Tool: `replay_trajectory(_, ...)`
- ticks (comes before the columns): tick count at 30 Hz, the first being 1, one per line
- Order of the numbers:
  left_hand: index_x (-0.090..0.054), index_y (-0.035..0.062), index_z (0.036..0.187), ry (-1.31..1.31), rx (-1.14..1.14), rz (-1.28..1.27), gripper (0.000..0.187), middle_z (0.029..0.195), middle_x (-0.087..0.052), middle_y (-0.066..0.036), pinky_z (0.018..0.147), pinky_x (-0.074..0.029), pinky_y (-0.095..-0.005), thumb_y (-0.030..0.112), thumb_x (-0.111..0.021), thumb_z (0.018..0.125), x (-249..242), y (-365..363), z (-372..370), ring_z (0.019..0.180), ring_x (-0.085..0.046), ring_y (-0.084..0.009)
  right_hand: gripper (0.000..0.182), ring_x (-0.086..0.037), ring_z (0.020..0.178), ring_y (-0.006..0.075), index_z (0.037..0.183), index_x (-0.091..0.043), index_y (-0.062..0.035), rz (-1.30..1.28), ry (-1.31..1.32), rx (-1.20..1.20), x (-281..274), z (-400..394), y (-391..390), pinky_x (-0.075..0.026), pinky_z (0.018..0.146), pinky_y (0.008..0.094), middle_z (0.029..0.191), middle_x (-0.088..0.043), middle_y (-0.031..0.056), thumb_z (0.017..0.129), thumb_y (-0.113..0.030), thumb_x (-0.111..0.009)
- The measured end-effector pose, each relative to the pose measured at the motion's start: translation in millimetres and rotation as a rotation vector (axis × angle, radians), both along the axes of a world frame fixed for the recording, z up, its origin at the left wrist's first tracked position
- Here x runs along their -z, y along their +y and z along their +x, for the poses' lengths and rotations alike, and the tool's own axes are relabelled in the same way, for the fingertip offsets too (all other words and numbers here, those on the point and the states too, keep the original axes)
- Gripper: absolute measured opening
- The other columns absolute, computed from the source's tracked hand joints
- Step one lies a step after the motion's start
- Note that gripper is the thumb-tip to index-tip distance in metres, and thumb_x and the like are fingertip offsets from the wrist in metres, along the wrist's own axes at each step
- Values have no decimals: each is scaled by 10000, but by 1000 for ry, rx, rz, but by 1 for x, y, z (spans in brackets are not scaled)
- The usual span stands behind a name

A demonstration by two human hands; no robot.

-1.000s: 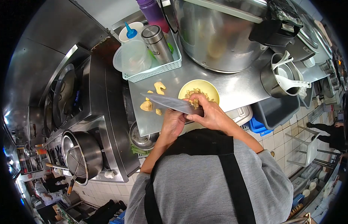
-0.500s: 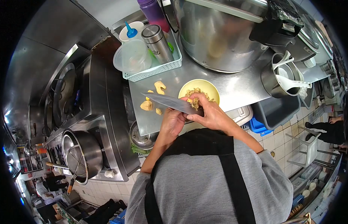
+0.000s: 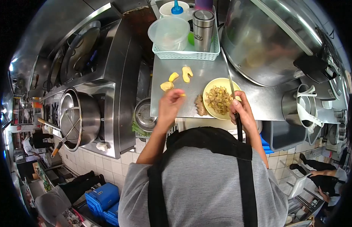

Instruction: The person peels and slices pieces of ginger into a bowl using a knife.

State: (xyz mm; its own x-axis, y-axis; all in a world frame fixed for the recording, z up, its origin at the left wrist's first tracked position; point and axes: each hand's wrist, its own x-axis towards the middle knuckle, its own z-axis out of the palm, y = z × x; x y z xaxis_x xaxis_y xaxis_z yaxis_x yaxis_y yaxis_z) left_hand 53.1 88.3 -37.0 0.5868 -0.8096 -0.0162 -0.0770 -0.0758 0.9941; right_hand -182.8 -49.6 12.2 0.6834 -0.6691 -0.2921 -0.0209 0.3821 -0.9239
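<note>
My left hand (image 3: 171,106) is above the metal counter with its fingers pinched on a small yellow piece of peeled ginger (image 3: 182,95), slightly blurred. My right hand (image 3: 245,112) grips the black handle of a kitchen knife (image 3: 231,85), its blade pointing away from me over the right rim of a yellow bowl (image 3: 209,85). Brown and yellow ginger scraps (image 3: 218,100) fill the middle of that bowl. Against its left side lies an unpeeled ginger root (image 3: 201,105). Beyond my left hand are several peeled ginger pieces (image 3: 187,74).
A light-green basket (image 3: 185,55) with a steel flask (image 3: 203,32) and plastic tubs stands at the back. The large steel pot (image 3: 266,49) is at the back right. A stove with a pot (image 3: 83,117) is on my left; other people are farther off.
My hands have moved apart, the left one toward the peeled pieces, the right one with the knife beside the bowl. The blade has swung from pointing left to pointing away. The view has shifted.
</note>
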Motion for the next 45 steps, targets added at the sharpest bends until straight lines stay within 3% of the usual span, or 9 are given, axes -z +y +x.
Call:
replay_trajectory(4,-630,2,977,-533,-115,312,176,904,-612,-90,707,-490,-261,10,-617,802,0,16,16,745,-607,-158,354,-373,423,75,1110,-388,-133,15,-12,29,0,-3,-5,-293,337,224,601,-388,-25,905,-345,-583)
replay_trajectory(8,-627,-7,949,-1063,-184,59,183,903,-586,-156,692,-511,-360,17,-649,768,-5,8,7,750,-622,-268,355,-370,426,73,1107,-385,-133,-11,-5,30,-3,0,-3,-297,339,223,610,-393,-21,904,-346,-584)
replay_trajectory(11,-606,4,1033,-477,39,295,286,1004,-581,-175,764,-493,-420,68,-672,762,-13,-2,-17,883,-609,-326,361,-372,432,71,1107,-384,-134,-26,0,36,-4,-2,-2,-297,340,223,615,-393,-20,904,-355,-585)
replay_trajectory(17,-473,-14,1239,-646,231,373,585,1058,-569,-220,822,-476,-443,164,-708,734,-7,-26,-54,953,-571,-410,363,-372,440,67,1117,-387,-138,-35,8,52,1,-6,2,-289,349,215,632,-380,-26,908,-369,-574)
replay_trajectory(26,-361,-46,1341,306,149,-2,595,1216,-533,-117,882,-483,-302,49,-652,830,-5,-9,-25,1090,-528,-164,371,-381,451,73,1163,-402,-142,-35,24,61,7,-11,3,-294,359,216,633,-379,-24,914,-367,-560)
replay_trajectory(31,-356,-30,1358,396,216,-86,595,1215,-535,-111,879,-487,-301,46,-646,844,-37,-17,-38,1069,-539,-170,453,-385,480,78,1303,-391,-166,-206,97,-64,-5,4,7,-329,421,218,590,-372,-41,912,-336,-545)
replay_trajectory(35,-378,-20,1346,323,302,-40,561,1214,-528,-96,880,-488,-301,25,-634,848,-35,-28,-46,1066,-533,-162,599,-553,834,189,1358,-357,-114,-516,114,-187,-4,12,14,-458,751,323,988,-571,130,878,-356,-622)
replay_trajectory(40,-408,-12,1317,242,312,-107,517,1186,-534,-81,876,-490,-297,-26,-610,841,-43,-33,-58,1063,-537,-160,633,-446,1191,256,1388,-328,-109,-436,133,-216,-11,18,19,-345,1013,365,1296,-451,160,877,-326,-631)
replay_trajectory(45,-427,-49,1277,164,316,-127,481,1168,-528,-106,848,-510,-297,-36,-606,830,-39,-34,-58,1048,-559,-186,669,-541,1003,228,1375,-328,-84,-431,139,-208,-9,17,17,-434,875,342,1131,-541,157,867,-401,-626)
